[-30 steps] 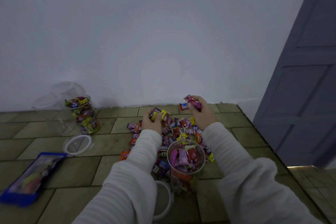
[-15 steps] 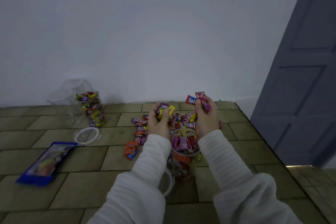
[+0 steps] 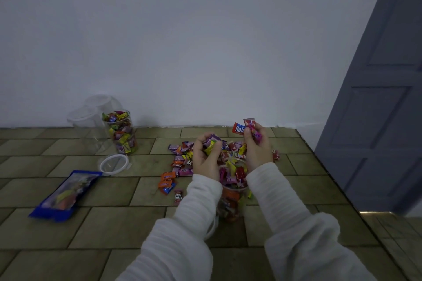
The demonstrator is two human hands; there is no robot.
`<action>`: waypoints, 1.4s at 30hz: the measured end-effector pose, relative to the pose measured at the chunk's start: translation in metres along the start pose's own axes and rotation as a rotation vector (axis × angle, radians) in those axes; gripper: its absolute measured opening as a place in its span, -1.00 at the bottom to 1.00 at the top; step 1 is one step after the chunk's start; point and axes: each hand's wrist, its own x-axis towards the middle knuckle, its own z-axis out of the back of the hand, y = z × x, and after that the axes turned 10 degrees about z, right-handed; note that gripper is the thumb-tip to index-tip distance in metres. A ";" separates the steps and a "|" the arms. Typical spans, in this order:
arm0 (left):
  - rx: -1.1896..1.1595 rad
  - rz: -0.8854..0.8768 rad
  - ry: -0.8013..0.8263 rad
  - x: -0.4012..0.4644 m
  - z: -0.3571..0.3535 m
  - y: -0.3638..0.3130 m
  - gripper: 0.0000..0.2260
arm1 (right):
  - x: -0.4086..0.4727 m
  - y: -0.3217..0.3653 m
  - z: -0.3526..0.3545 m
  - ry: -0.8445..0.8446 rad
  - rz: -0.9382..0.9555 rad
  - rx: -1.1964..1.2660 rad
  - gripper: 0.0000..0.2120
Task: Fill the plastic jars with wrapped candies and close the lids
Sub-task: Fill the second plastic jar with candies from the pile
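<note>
Head view: both hands [image 3: 206, 157] [image 3: 258, 148] clutch crinkly wrapped candies [image 3: 211, 143] above clear round jar [image 3: 231, 198].

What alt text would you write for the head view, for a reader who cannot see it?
Two hands, left and right, each hold wrapped candies above an open jar on a tiled floor, with a candy pile behind. To the left stand a filled jar, a lid and a blue bag.
</note>
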 end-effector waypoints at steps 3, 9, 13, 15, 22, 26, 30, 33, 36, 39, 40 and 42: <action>0.078 -0.064 0.014 -0.003 -0.001 -0.001 -0.79 | -0.001 -0.001 -0.001 0.007 0.023 -0.015 -0.85; 0.183 -0.094 0.022 -0.001 0.002 0.004 -0.86 | -0.002 0.000 -0.001 0.008 0.051 -0.007 -0.86; 0.336 -0.150 0.083 -0.003 0.004 0.002 -0.89 | -0.002 -0.001 -0.002 0.006 0.067 0.003 -0.85; 0.381 -0.178 0.111 -0.004 0.004 0.001 -0.89 | -0.001 -0.002 -0.001 0.007 0.076 0.010 -0.84; 0.335 -0.169 0.148 -0.001 0.008 0.001 -0.88 | -0.001 -0.002 0.000 0.001 0.048 0.014 -0.87; 0.243 0.201 0.077 0.010 0.010 0.013 -0.60 | -0.001 -0.003 0.000 -0.025 -0.002 0.085 -0.86; 0.200 0.382 0.154 0.009 0.013 0.018 -0.38 | 0.003 -0.002 0.003 -0.044 -0.085 0.347 -0.84; 0.222 0.380 0.150 0.014 0.007 0.018 -0.33 | 0.005 0.003 0.010 0.016 -0.108 0.469 -0.84; 0.192 0.359 0.136 0.015 0.006 0.023 -0.36 | 0.005 0.005 0.017 0.120 -0.067 0.422 -0.87; 0.156 0.371 0.156 0.018 0.007 0.028 -0.37 | 0.002 0.006 0.022 0.181 -0.027 0.341 -0.86; 0.143 0.371 0.160 0.019 0.007 0.028 -0.36 | 0.000 0.007 0.023 0.191 -0.011 0.296 -0.85; 0.137 0.380 0.142 0.020 0.006 0.029 -0.36 | -0.003 0.006 0.024 0.213 -0.003 0.252 -0.87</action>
